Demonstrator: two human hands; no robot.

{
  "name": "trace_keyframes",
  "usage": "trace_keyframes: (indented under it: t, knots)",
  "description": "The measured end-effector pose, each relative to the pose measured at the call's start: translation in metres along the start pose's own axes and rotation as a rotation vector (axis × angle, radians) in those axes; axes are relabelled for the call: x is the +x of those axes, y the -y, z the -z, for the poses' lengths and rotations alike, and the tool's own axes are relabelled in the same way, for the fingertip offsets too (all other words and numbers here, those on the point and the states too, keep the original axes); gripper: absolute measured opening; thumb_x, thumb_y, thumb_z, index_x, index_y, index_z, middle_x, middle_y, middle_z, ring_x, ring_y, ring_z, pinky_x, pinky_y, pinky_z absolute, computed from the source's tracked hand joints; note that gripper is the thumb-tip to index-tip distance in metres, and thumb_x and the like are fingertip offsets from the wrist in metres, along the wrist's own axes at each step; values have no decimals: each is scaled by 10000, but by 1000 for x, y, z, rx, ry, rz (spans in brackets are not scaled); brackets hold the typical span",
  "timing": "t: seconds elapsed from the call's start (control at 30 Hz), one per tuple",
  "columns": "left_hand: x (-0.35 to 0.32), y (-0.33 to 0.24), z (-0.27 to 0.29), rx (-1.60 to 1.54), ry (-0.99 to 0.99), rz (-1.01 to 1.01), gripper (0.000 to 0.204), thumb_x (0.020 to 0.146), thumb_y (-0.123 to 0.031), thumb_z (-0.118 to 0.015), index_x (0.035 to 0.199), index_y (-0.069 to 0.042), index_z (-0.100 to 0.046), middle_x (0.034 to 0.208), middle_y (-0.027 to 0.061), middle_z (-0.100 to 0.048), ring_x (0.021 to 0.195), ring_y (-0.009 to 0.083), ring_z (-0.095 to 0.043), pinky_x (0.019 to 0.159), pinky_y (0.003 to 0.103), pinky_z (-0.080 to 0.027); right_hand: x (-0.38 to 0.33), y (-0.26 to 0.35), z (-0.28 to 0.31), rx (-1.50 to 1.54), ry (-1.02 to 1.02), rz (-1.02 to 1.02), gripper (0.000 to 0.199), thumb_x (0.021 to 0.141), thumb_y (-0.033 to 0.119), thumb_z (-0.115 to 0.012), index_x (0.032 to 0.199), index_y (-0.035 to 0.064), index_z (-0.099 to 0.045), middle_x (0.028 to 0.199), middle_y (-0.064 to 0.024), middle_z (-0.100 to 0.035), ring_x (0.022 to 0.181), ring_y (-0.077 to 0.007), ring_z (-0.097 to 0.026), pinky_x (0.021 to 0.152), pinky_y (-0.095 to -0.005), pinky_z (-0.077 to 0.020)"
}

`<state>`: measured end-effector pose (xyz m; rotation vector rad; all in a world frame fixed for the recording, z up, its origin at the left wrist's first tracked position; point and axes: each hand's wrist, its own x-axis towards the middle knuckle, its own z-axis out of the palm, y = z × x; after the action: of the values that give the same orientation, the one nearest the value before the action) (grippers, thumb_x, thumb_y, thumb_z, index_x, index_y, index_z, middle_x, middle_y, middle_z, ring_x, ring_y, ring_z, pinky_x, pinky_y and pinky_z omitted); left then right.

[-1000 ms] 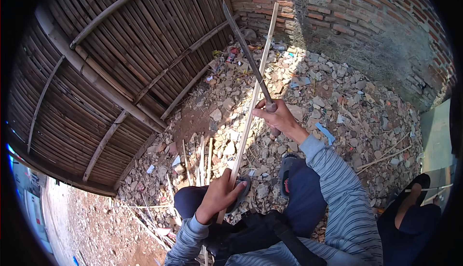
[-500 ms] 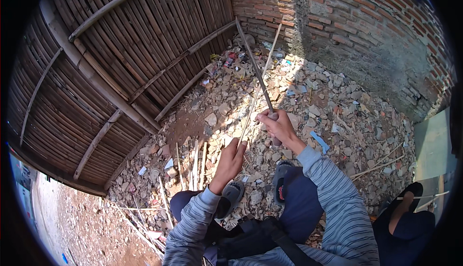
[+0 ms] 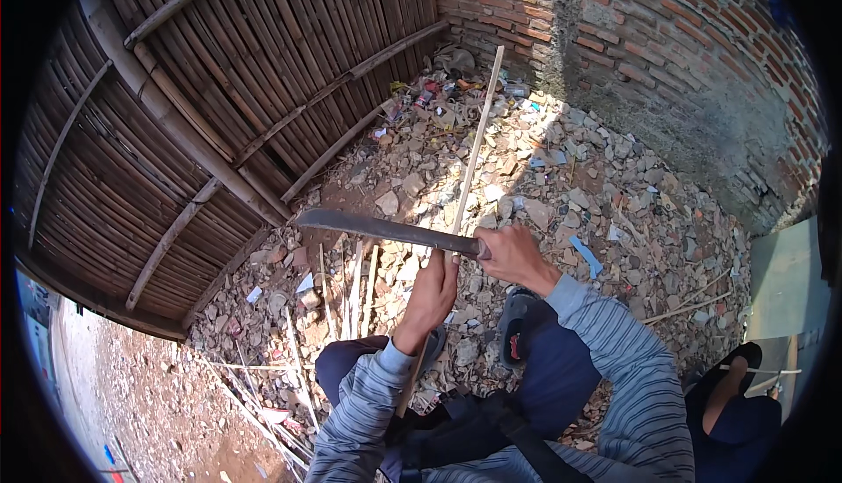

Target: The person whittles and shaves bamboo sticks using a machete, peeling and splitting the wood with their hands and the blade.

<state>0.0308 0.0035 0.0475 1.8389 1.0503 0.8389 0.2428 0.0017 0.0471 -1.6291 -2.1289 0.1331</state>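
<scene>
My right hand [image 3: 516,257] is closed round the handle of a machete [image 3: 377,227]. Its long dark blade points left, lying across a pale bamboo strip [image 3: 478,145] just above my other hand. The blade seems to touch the strip there. My left hand [image 3: 428,297] grips this strip, which slants up and away toward the brick wall; its lower end [image 3: 404,400] shows below my left wrist. Several cut bamboo strips [image 3: 355,294] lie on the rubble left of my left hand.
A bamboo-slat wall [image 3: 263,71] rises on the left, and a brick wall [image 3: 675,53] stands at the back and right. Stone rubble [image 3: 605,194] covers the ground. More strips [image 3: 254,413] lie at lower left. Another person's leg [image 3: 724,404] is at lower right, near a pale panel [image 3: 789,281].
The machete has swung from pointing up and away to lying leftward across the bamboo strip. The strip now stands more upright, and my right hand has turned and dropped slightly.
</scene>
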Motion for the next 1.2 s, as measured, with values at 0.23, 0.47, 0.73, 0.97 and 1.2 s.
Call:
trace_keyframes:
  t: [0.23, 0.47, 0.73, 0.97, 1.2]
  knots:
    - [-6, 10, -1, 31, -124, -78, 212, 1084, -139, -534, 1097, 70, -500, 675, 330, -584, 609, 526, -603, 534, 568, -407, 6, 8, -12, 37, -1, -7, 144, 731, 180, -715, 819, 66, -700, 612, -191, -658, 602, -394, -696, 608, -521, -558]
    - [-8, 8, 2, 137, -130, -94, 205, 1064, -110, -559, 985, 42, -447, 617, 317, -559, 558, 522, -586, 491, 570, -383, 13, -1, -12, 47, -102, -69, 137, 739, 192, -715, 803, 72, -700, 613, -187, -657, 597, -373, -699, 600, -502, -561]
    - [-11, 6, 2, 90, -120, -51, 224, 1077, -137, -553, 986, 44, -458, 635, 323, -571, 589, 525, -606, 507, 583, -396, 16, 0, -8, -1, -73, -37, 151, 737, 197, -724, 820, 73, -701, 617, -183, -659, 626, -387, -706, 612, -499, -569]
    - [-16, 4, -3, 94, -37, -38, 262, 1108, -186, -516, 968, 29, -462, 607, 260, -543, 509, 425, -554, 489, 501, -376, 17, -19, -4, 69, -121, -198, 157, 763, 199, -737, 849, 68, -734, 627, -184, -670, 598, -368, -708, 594, -488, -568]
    - [-17, 5, -3, 108, -42, -54, 269, 1113, -194, -514, 971, 27, -458, 590, 243, -527, 500, 418, -542, 490, 501, -374, 17, -26, -2, -5, -94, 16, 141, 746, 187, -726, 821, 69, -711, 637, -173, -675, 618, -392, -702, 615, -500, -567]
